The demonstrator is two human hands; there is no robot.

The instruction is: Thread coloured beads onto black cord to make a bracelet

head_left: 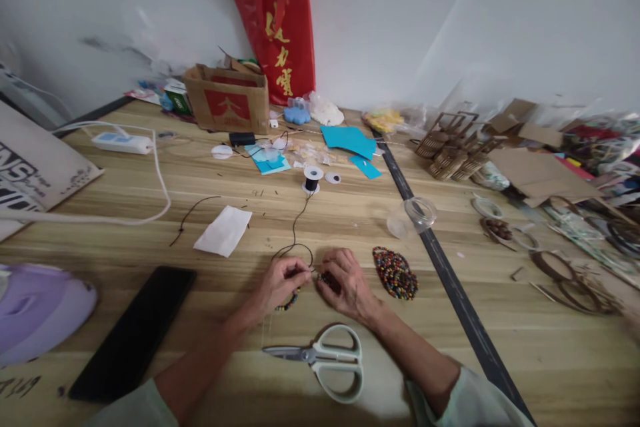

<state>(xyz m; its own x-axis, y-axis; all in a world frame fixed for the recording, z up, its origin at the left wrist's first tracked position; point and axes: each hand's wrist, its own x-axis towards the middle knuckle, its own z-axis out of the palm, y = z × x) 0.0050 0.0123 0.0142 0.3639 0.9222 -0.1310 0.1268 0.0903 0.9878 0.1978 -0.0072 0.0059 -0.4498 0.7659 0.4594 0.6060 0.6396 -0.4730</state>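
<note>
My left hand (286, 281) pinches its thumb and fingertips together around a string of multicoloured beads (288, 303), which curves out below the palm. My right hand (345, 283) curls over a small dark cluster, apparently beads, its fingertips close to those of my left. Black cord (295, 230) runs from a spool (312, 180) down to the table just beyond my left hand. A heap of multicoloured beads (395, 273) lies right of my right hand. Scissors (330, 359) with pale green handles lie below both hands, blades pointing left.
At left are a black phone (135, 333), a lilac appliance (45, 310), a white paper (223, 231) and a power strip (123, 143). Clear round containers (413, 217) stand right of the spool. A cardboard box (227, 100) and red bag (283, 40) stand behind; small baskets (450, 147) stand at right.
</note>
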